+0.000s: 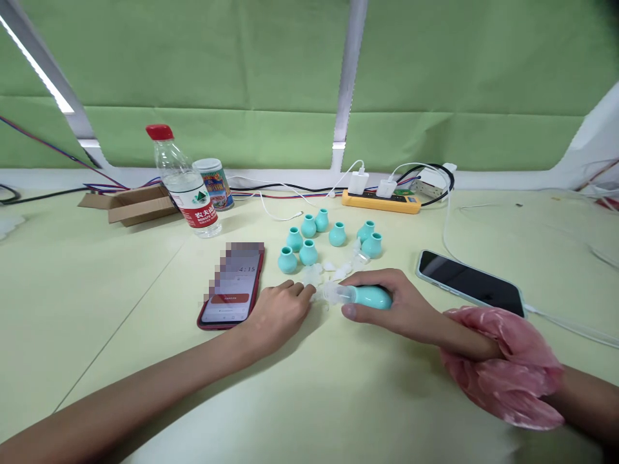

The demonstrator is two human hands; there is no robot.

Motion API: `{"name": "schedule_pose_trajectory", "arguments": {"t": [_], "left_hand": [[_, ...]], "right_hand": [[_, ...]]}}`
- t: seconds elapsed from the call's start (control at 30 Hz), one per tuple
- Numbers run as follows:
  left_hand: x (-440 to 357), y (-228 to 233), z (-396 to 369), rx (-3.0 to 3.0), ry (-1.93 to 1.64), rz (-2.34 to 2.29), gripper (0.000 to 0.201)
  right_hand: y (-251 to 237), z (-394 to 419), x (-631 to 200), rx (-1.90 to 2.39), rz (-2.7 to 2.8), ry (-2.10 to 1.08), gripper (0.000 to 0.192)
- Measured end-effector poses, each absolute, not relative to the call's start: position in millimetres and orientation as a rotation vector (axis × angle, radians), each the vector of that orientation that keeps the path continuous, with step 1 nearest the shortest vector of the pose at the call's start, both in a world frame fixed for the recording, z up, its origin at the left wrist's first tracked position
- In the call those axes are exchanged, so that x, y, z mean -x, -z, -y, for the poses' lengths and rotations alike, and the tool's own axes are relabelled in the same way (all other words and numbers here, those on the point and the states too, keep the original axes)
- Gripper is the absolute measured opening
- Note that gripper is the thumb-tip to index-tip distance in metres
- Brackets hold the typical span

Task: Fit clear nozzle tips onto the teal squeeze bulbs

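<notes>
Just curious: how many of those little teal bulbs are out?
8: seven teal bulbs stand clustered on the table behind the hands, one more lies in the right hand.

My right hand (387, 308) grips a teal rubber bulb (373, 297) lying sideways on the table (338, 399), its clear tip (334, 293) pointing at my left hand (276, 314). My left fingertips (304, 291) touch the clear piece just beside that tip. Just beyond both hands I see loose clear tips (338, 270) and a cluster of teal bulbs (309, 241). A red-cased phone (233, 287) lies just left of my left hand; a dark phone (471, 283) lies right of my right hand. A pink plastic wrap (503, 370) surrounds my right wrist.
</notes>
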State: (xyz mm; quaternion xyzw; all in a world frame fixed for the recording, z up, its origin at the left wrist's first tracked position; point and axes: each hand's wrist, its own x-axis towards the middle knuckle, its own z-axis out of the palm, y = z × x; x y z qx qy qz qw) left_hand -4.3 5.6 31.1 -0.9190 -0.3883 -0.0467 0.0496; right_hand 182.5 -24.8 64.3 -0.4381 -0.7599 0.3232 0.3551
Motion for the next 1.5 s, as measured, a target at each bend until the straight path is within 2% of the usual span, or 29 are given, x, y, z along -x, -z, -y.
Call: {"name": "schedule_pose_trajectory", "arguments": {"t": [0.07, 0.23, 0.37, 0.43, 0.53, 0.67, 0.8, 0.93, 1.0, 1.17, 1.27, 1.4, 1.5], "left_hand": [[7.5, -34.3, -5.7, 2.854, 0.281, 1.189, 0.015], [13.7, -52.4, -3.6, 2.994, 0.722, 1.361, 0.029], [16.6, -67.0, -3.3, 3.151, 0.977, 1.484, 0.014], [17.2, -69.4, -4.4, 3.211, 1.055, 1.526, 0.013], [16.5, -64.9, -7.1, 3.269, 0.972, 1.574, 0.015], [13.5, -50.7, -8.4, 3.326, 0.608, 1.404, 0.013], [10.4, -41.4, -5.3, 3.279, 0.455, 1.244, 0.010], [8.9, -42.3, -3.9, 3.302, 0.441, 1.273, 0.008], [9.6, -46.7, -4.7, 3.354, 0.563, 1.414, 0.007], [14.8, -62.1, -9.0, 3.432, 1.148, 1.858, 0.012], [16.9, -66.4, -11.5, 3.539, 1.430, 1.962, 0.015], [17.2, -66.3, -13.4, 3.699, 1.619, 1.962, 0.014], [17.7, -64.3, -14.7, 3.718, 1.634, 1.996, 0.015]], "right_hand": [[-63.3, 25.0, -182.6, 1.146, 1.991, -0.820, 0.015], [-61.0, 24.8, -183.0, 1.122, 2.058, -0.785, 0.015], [-57.7, 22.3, -184.6, 1.134, 2.093, -0.737, 0.016], [-56.5, 21.0, -185.8, 1.145, 2.112, -0.700, 0.015], [-56.0, 19.4, -187.4, 1.188, 2.134, -0.644, 0.014], [-56.7, 17.7, -188.4, 1.242, 2.232, -0.667, 0.011], [-58.0, 15.4, -188.6, 1.264, 2.295, -0.849, 0.013], [-59.8, 12.5, -189.6, 1.251, 2.263, -1.081, 0.019], [-60.3, 11.9, -190.3, 1.256, 2.257, -1.076, 0.019], [-62.2, 14.0, -191.3, 1.256, 2.222, -0.928, 0.015], [-65.5, 16.3, -191.4, 1.242, 2.215, -0.863, 0.015], [-69.0, 19.8, -190.9, 1.180, 2.283, -0.820, 0.014], [-69.6, 22.0, -190.6, 1.165, 2.320, -0.785, 0.014]]}}
